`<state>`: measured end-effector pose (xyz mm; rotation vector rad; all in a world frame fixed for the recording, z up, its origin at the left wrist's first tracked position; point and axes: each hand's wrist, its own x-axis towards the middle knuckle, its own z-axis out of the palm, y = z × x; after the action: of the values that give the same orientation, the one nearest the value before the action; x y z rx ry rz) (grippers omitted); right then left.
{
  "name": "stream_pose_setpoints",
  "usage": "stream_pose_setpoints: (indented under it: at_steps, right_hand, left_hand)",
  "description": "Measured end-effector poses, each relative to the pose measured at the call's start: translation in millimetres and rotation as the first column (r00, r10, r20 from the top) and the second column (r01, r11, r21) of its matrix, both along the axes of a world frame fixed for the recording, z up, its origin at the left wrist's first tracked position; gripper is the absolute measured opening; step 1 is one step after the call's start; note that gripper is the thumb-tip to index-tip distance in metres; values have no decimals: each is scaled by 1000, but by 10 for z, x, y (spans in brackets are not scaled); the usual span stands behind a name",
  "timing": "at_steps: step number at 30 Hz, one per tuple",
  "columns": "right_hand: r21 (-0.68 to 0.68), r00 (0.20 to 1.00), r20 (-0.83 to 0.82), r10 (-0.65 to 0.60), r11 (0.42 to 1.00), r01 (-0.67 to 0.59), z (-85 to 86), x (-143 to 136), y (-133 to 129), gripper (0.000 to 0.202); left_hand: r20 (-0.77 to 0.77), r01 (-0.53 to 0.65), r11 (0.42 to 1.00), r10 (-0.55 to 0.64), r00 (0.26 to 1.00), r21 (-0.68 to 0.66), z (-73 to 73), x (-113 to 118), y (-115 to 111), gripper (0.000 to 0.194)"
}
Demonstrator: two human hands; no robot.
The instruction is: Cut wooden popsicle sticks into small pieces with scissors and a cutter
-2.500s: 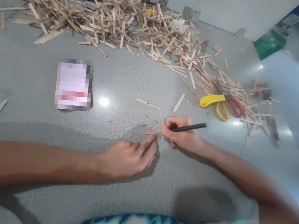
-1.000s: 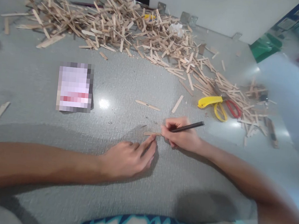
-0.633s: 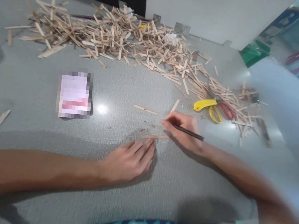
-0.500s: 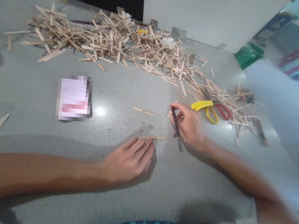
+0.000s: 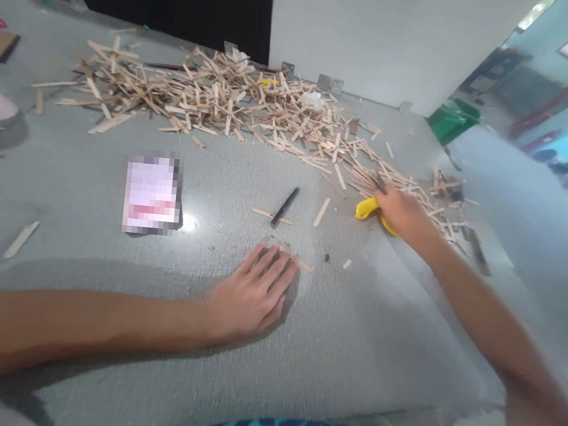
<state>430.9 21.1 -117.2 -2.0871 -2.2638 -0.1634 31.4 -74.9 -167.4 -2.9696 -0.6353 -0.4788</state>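
My left hand lies palm down on the grey table, fingers spread, its fingertips over a thin wooden stick. At the right, my right hand is closed around the yellow-handled scissors, whose blades point toward the stick pile. A dark pen-like tool rests across another wooden stick beyond my left hand. Between the tool and the scissors lies a short stick.
A long heap of wooden sticks spreads along the back of the table. A blurred pink-and-white packet lies left of centre. Loose sticks are at far left. A green bin stands beyond the right edge.
My right hand has let go of the dark tool, which now lies on a stick, and has moved right to grasp the scissors. My left hand's fingers have flattened and spread.
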Motion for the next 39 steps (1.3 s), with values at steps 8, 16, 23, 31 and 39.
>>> stream_pose_setpoints:
  at_steps: [8, 16, 23, 31, 39]
  right_hand:
    - [208, 886, -444, 134, 977, -43, 125, -420, -324, 15]
    - [42, 384, -918, 100, 987, -156, -114, -1227, -723, 44]
    - [-32, 175, -984, 11, 970, -240, -280, -1436, -760, 53]
    - [-117, 199, -977, -72, 968, -222, -229, -1428, -809, 18]
    - [-154, 218, -972, -83, 931, -331, -208, -1419, -882, 23]
  left_hand:
    - [-40, -61, 986, 56, 998, -153, -15, 0, 28, 57]
    - [-106, -63, 993, 52, 993, -105, 10, 45, 71, 54]
    - [-96, -90, 994, 85, 992, -54, -49, 136, 106, 50]
    - [-75, -54, 995, 47, 996, -85, -34, 90, 110, 52]
    - [-38, -25, 994, 21, 999, -106, -32, 85, 103, 55]
